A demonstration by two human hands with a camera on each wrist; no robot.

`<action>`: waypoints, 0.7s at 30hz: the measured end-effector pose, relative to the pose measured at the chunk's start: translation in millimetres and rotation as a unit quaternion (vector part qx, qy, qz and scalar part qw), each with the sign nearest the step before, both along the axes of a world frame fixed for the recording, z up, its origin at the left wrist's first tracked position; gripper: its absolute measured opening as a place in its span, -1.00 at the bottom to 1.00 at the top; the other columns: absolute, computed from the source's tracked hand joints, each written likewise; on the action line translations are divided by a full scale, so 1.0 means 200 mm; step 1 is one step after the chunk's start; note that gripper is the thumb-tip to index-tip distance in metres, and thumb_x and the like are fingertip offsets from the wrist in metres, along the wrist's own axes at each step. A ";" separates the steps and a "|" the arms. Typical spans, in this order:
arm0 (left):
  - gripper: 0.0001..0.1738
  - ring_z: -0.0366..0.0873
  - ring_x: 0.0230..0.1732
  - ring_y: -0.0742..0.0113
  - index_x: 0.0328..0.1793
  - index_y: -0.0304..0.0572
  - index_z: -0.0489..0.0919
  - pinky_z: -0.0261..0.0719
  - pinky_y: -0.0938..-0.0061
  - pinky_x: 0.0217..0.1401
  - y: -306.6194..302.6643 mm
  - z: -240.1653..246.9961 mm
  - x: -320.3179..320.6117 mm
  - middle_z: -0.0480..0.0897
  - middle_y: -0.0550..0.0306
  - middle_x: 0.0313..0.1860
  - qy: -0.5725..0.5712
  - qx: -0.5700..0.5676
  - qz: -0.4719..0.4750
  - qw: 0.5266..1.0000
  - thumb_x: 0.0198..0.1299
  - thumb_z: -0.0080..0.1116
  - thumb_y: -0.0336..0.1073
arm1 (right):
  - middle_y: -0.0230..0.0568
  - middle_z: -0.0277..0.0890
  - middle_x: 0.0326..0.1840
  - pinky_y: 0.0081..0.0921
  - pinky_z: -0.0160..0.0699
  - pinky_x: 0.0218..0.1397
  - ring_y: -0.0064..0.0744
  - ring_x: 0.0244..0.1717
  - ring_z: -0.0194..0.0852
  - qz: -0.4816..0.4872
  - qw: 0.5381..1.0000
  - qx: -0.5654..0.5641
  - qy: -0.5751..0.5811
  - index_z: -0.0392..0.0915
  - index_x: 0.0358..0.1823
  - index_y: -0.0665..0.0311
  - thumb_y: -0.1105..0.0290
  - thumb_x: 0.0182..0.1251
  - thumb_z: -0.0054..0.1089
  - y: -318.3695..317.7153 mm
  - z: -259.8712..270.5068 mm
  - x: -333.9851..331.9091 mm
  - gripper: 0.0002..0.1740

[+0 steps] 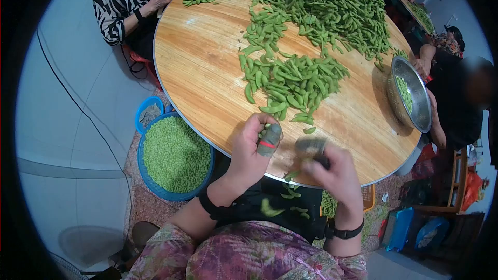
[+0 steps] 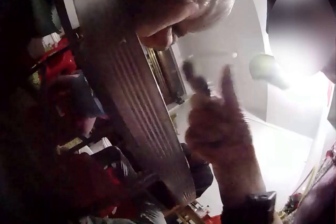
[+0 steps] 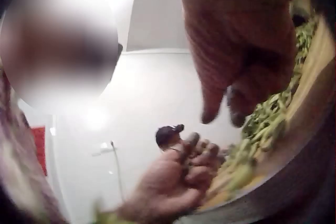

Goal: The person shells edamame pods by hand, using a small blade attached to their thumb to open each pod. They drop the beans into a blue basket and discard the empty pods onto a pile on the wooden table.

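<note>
My left hand is at the table's near edge, fingers curled round a little green edamame; whether it is pods or loose beans I cannot tell. A grey cover with a red band wraps its thumb. To its right, my right hand is blurred, with grey covers on its digits. Its thumb and forefinger stand apart with nothing between them in the left wrist view, where a blurred pale green piece shows nearby. Beyond my hands lies a small heap of edamame pods.
On the round wooden table a large pod pile covers the far side. A metal colander with beans stands at right, near another person. A blue basket of shelled beans is on the floor at left. Green pieces show over my dark lap.
</note>
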State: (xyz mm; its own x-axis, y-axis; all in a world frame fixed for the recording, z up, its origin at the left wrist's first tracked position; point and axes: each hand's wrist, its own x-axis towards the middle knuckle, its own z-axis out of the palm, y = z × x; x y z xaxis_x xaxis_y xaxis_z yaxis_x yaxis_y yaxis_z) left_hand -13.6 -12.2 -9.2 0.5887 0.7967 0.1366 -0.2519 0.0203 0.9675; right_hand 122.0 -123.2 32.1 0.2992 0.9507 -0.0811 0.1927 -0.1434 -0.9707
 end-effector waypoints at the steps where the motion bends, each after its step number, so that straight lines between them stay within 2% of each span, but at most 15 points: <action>1: -0.80 0.31 -0.47 0.61 -0.17 -0.16 0.36 0.24 0.74 -0.50 0.00 0.01 -0.01 0.44 0.28 -0.40 -0.042 -0.122 -0.028 0.991 0.09 -0.08 -0.58 | -0.19 0.42 -0.65 -0.52 0.33 -0.58 -0.43 -0.69 0.36 -0.082 0.973 -0.009 -0.217 0.49 -0.19 0.34 0.46 0.12 0.16 0.03 -0.02 0.02 -0.78; 2: -0.86 0.26 -0.49 0.66 -0.20 -0.17 0.36 0.15 0.77 -0.52 0.00 -0.01 -0.02 0.44 0.28 -0.39 -0.025 -0.128 -0.065 0.989 0.13 -0.09 -0.54 | -0.06 0.42 -0.64 -0.36 0.39 -0.53 -0.15 -0.62 0.45 -0.136 0.920 -0.022 -0.367 0.48 -0.24 0.31 0.43 0.08 0.19 0.07 -0.02 0.02 -0.79; 6: -0.88 0.28 -0.47 0.67 -0.17 -0.19 0.39 0.19 0.78 -0.49 0.00 -0.02 -0.02 0.44 0.31 -0.38 -0.016 -0.126 -0.080 0.989 0.16 -0.01 -0.48 | 0.06 0.46 -0.54 -0.23 0.40 -0.49 0.05 -0.49 0.47 -0.153 0.871 -0.047 -0.464 0.44 -0.37 0.28 0.42 0.05 0.20 0.13 -0.10 0.00 -0.85; 7: -0.83 0.29 -0.45 0.68 -0.10 -0.20 0.41 0.21 0.78 -0.47 -0.01 0.01 -0.02 0.44 0.33 -0.37 0.006 -0.108 -0.077 0.991 0.17 0.02 -0.46 | 0.06 0.46 -0.54 -0.23 0.40 -0.49 0.05 -0.49 0.47 -0.152 0.871 -0.047 -0.464 0.44 -0.37 0.28 0.42 0.05 0.20 0.12 -0.12 0.01 -0.85; 9: -0.78 0.30 -0.44 0.68 -0.04 -0.22 0.43 0.23 0.78 -0.46 -0.02 0.03 0.00 0.44 0.35 -0.36 0.028 -0.088 -0.072 0.993 0.18 0.06 -0.43 | -0.11 0.49 -0.60 -0.40 0.35 -0.58 -0.19 -0.64 0.45 -0.155 0.901 0.027 -0.404 0.47 -0.37 0.29 0.43 0.12 0.19 0.10 -0.16 0.03 -0.88; 10: -0.71 0.31 -0.42 0.68 0.04 -0.23 0.42 0.25 0.78 -0.44 -0.03 0.03 0.01 0.43 0.36 -0.36 0.018 -0.073 -0.086 0.993 0.17 0.08 -0.42 | -0.11 0.49 -0.60 -0.40 0.35 -0.58 -0.19 -0.64 0.45 -0.154 0.901 0.028 -0.404 0.47 -0.37 0.29 0.43 0.12 0.19 0.09 -0.14 0.03 -0.88; 11: -0.64 0.33 -0.40 0.69 0.12 -0.24 0.40 0.27 0.77 -0.42 -0.04 0.03 0.02 0.43 0.38 -0.36 0.010 -0.060 -0.101 0.993 0.17 0.09 -0.42 | -0.26 0.45 -0.62 -0.52 0.28 -0.60 -0.40 -0.66 0.37 -0.143 0.978 0.009 -0.149 0.47 -0.37 0.30 0.41 0.16 0.18 0.06 -0.10 0.02 -0.88; 12: -0.63 0.35 -0.38 0.67 0.12 -0.28 0.42 0.31 0.75 -0.39 -0.04 0.07 0.01 0.48 0.33 -0.30 -0.007 -0.124 -0.150 0.981 0.16 0.10 -0.43 | -0.41 0.41 -0.65 -0.64 0.21 -0.62 -0.62 -0.68 0.29 -0.123 0.985 -0.013 0.117 0.48 -0.37 0.32 0.40 0.20 0.17 0.04 -0.07 0.00 -0.87; 13: -0.63 0.35 -0.38 0.67 0.12 -0.28 0.42 0.31 0.75 -0.39 -0.06 0.06 0.01 0.48 0.33 -0.30 -0.006 -0.126 -0.151 0.981 0.16 0.10 -0.43 | -0.41 0.41 -0.65 -0.64 0.21 -0.62 -0.62 -0.68 0.29 -0.124 0.985 -0.014 0.118 0.48 -0.37 0.32 0.40 0.20 0.17 0.01 -0.05 -0.01 -0.87; 15: -0.70 0.40 -0.34 0.65 0.02 -0.31 0.48 0.35 0.76 -0.35 -0.09 0.05 0.03 0.53 0.25 -0.21 -0.056 -0.238 -0.177 0.953 0.14 0.13 -0.44 | -0.57 0.31 -0.62 -0.81 0.07 -0.58 -0.84 -0.60 0.13 -0.101 0.980 -0.027 0.172 0.49 -0.37 0.32 0.37 0.23 0.17 -0.02 -0.02 -0.02 -0.84; 16: -0.79 0.46 -0.29 0.60 -0.09 -0.32 0.52 0.40 0.74 -0.28 -0.09 0.02 0.03 0.57 0.18 -0.17 -0.056 -0.269 -0.181 0.944 0.12 0.13 -0.47 | -0.55 0.31 -0.63 -0.79 0.08 -0.58 -0.80 -0.61 0.15 -0.102 0.986 -0.012 0.131 0.47 -0.36 0.32 0.39 0.25 0.13 -0.02 -0.01 -0.04 -0.86; 17: -0.79 0.46 -0.29 0.60 -0.09 -0.32 0.52 0.40 0.74 -0.28 -0.09 0.02 0.03 0.57 0.18 -0.17 -0.055 -0.269 -0.181 0.944 0.12 0.13 -0.47 | -0.55 0.31 -0.63 -0.79 0.08 -0.58 -0.80 -0.61 0.15 -0.102 0.986 -0.012 0.132 0.47 -0.36 0.32 0.39 0.25 0.13 -0.03 -0.01 -0.04 -0.86; 19: -0.82 0.50 -0.26 0.54 -0.14 -0.32 0.52 0.44 0.69 -0.21 -0.10 0.03 0.03 0.58 0.17 -0.22 -0.076 -0.281 -0.166 0.942 0.10 0.13 -0.50 | -0.51 0.30 -0.60 -0.78 0.07 -0.57 -0.78 -0.61 0.11 -0.078 0.971 -0.032 0.224 0.43 -0.28 0.32 0.38 0.34 0.01 -0.04 -0.01 -0.05 -0.86; 20: -0.82 0.50 -0.26 0.54 -0.14 -0.32 0.52 0.44 0.69 -0.21 -0.10 0.04 0.03 0.58 0.17 -0.22 -0.074 -0.281 -0.165 0.943 0.10 0.13 -0.50 | -0.51 0.30 -0.60 -0.78 0.07 -0.57 -0.78 -0.61 0.11 -0.077 0.970 -0.032 0.226 0.43 -0.28 0.32 0.38 0.34 0.01 -0.05 -0.01 -0.05 -0.86; 21: -0.86 0.50 -0.32 0.54 -0.17 -0.31 0.53 0.47 0.65 -0.23 -0.10 0.04 0.04 0.57 0.20 -0.28 -0.090 -0.268 -0.152 0.947 0.14 0.11 -0.47 | -0.48 0.29 -0.58 -0.77 0.07 -0.57 -0.76 -0.61 0.09 -0.054 0.958 -0.021 0.282 0.41 -0.23 0.32 0.37 0.37 -0.07 -0.06 -0.01 -0.05 -0.84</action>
